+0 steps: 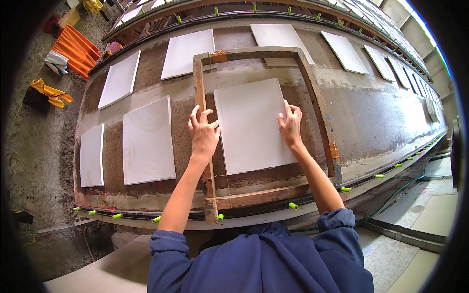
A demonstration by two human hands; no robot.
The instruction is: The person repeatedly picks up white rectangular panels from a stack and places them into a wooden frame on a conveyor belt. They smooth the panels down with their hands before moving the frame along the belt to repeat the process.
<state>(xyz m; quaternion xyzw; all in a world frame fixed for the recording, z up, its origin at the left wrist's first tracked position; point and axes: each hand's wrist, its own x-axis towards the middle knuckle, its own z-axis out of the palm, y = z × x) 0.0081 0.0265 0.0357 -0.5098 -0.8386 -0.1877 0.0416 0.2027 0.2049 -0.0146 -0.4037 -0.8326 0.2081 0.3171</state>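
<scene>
A white rectangular panel (251, 132) lies inside a worn wooden frame (315, 93) on the long brown-grey table. At the panel's left edge is my left hand (203, 136), its fingers bent and spread over the frame's left bar, the thumb side by the panel. My right hand (291, 128) reaches in over the frame, with fingertips and thumb apart at the panel's right edge. Neither hand is wrapped round anything. Thin threads cross the frame's lower left corner. Whether the panel is slightly raised, I cannot tell.
Several more white panels lie around the frame, including a large panel (148, 141) on the left and a panel (344, 52) at the far right. Green pegs (293, 206) line the table's edges. Orange cloth (75, 49) hangs at the left.
</scene>
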